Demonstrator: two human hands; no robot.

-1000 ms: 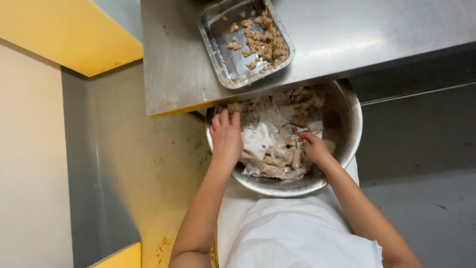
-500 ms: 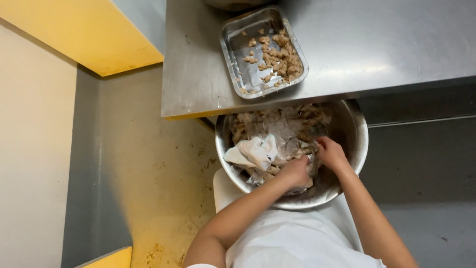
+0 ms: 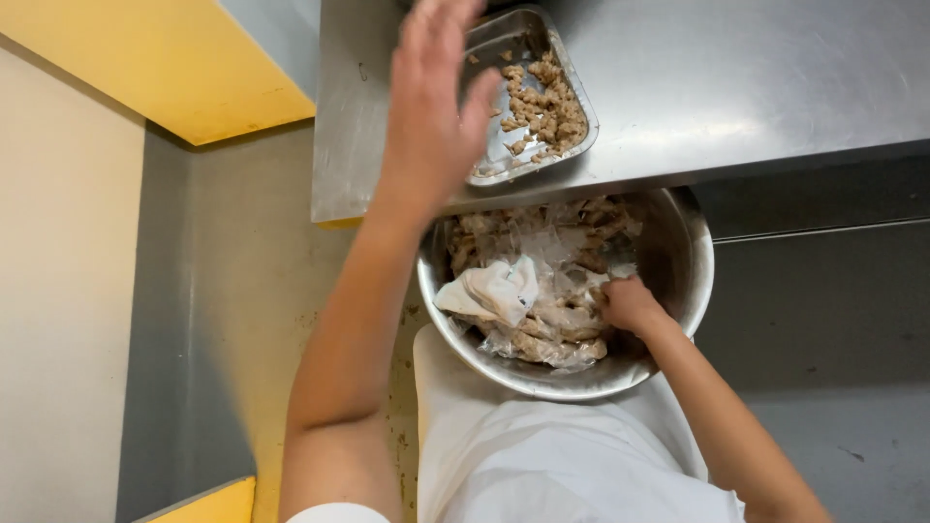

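We see a brushed, dully shining steel worktop (image 3: pixel 736 87), a glossy metal bowl (image 3: pixel 683 281) at 6 o'clock (crinkled clear plastic film (image 3: pixel 552 320) inside), and a shiny foil tray (image 3: pixel 576 107).

We had a single view — worn on the head, looking steeply down, close over the round steel bowl (image 3: pixel 668 320) held against our white apron (image 3: pixel 542 455) and the near edge of the grey steel table (image 3: pixel 736 87).
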